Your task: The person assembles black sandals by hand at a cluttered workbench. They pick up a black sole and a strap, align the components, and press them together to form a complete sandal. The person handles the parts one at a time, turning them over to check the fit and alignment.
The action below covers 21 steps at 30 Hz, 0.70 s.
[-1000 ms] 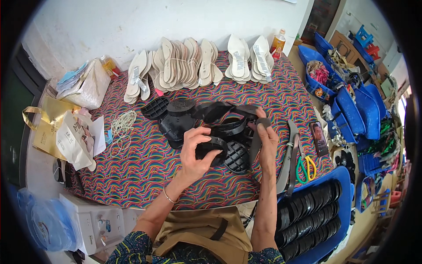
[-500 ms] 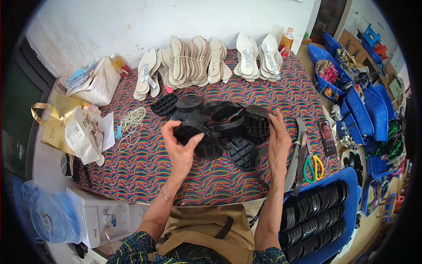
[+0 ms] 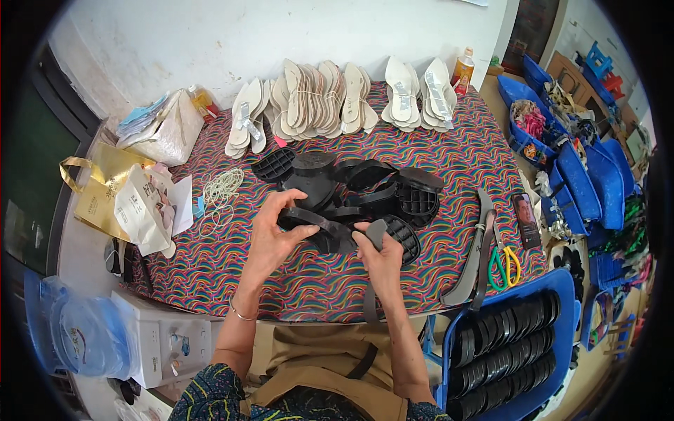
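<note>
My left hand [image 3: 270, 235] grips a black shoe sole [image 3: 330, 238] between thumb and fingers, above the table's near half. Close to the sole's right end, my right hand [image 3: 385, 268] pinches a dark grey flexible strip [image 3: 371, 303]. One end of the strip rises past the thumb while the rest hangs below the hand. Whether it touches the sole I cannot tell. Just beyond lies a loose pile of black soles [image 3: 418, 200], some showing gridded undersides. Another gridded sole [image 3: 403, 237] is partly hidden behind my right fingers.
Bundled pale insoles [image 3: 302, 98] line the wall side of the patterned table [image 3: 337, 295]. To the right lie a curved grey strip [image 3: 465, 277], scissors [image 3: 500, 265] and a phone [image 3: 525, 219]. A blue crate [image 3: 570, 295] of black pieces stands at lower right. Tangled pale bands [image 3: 221, 193] lie left.
My right hand has come left from the pile's right side toward the held sole, bringing the grey strip along. My left hand keeps its grip on the sole. The view has shifted slightly.
</note>
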Available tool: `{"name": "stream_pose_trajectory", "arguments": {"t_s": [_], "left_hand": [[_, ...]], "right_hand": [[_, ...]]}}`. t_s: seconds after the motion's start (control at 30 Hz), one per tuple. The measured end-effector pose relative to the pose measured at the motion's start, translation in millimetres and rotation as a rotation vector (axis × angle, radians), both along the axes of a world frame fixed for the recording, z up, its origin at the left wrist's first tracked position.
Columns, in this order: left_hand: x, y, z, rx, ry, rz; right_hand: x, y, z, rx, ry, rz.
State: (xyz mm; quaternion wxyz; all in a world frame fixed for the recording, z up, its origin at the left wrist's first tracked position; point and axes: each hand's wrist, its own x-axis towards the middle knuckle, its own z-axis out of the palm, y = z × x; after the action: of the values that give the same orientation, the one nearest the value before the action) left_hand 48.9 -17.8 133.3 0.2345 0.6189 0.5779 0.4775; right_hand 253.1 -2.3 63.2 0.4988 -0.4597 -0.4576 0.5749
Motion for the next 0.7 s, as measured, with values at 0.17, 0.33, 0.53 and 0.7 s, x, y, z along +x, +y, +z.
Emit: {"name": "stream_pose_trajectory", "arguments": {"t_s": [0.17,0.33,0.53,0.7], "left_hand": [[8.5,1.2,3.2,0.213,0.196,0.18],[3.1,11.8,-9.4,0.444,0.689,0.108],[15.7,7.2,17.7,0.234,0.836,-0.139],[3.3,15.9,13.0,0.235,0.768,-0.204]], "right_hand": [[-2.5,2.4,-1.8,0.151,-0.098,0.111],[-10.0,7.5,-7.5,0.294,-0.207,0.036],[-11.1,15.9,-12.1,0.264,-0.203,-0.01],[-9.3,25.1,-10.8,0.184,-0.13,0.078]]}}
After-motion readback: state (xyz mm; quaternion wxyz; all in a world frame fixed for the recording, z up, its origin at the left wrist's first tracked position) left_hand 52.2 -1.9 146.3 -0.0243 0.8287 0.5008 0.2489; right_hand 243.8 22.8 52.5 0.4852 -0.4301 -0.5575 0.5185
